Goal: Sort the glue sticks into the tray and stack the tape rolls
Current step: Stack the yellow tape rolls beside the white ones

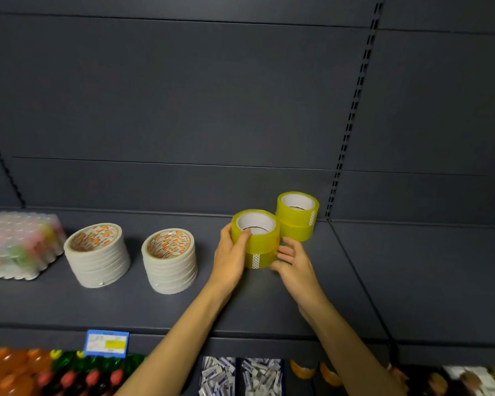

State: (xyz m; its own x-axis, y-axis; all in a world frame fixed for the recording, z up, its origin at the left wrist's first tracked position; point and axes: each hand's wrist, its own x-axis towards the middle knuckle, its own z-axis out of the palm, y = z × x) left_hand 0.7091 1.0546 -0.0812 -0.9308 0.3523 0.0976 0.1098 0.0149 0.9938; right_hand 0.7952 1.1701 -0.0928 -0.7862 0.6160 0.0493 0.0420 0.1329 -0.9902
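On the dark shelf [269, 304], the left hand [229, 260] gripped the near stack of yellow tape rolls [255, 238], thumb hooked into its core. The right hand [295, 267] touched its lower right side with relaxed, nearly straight fingers. A second yellow stack [297, 215] stood just behind, to the right.
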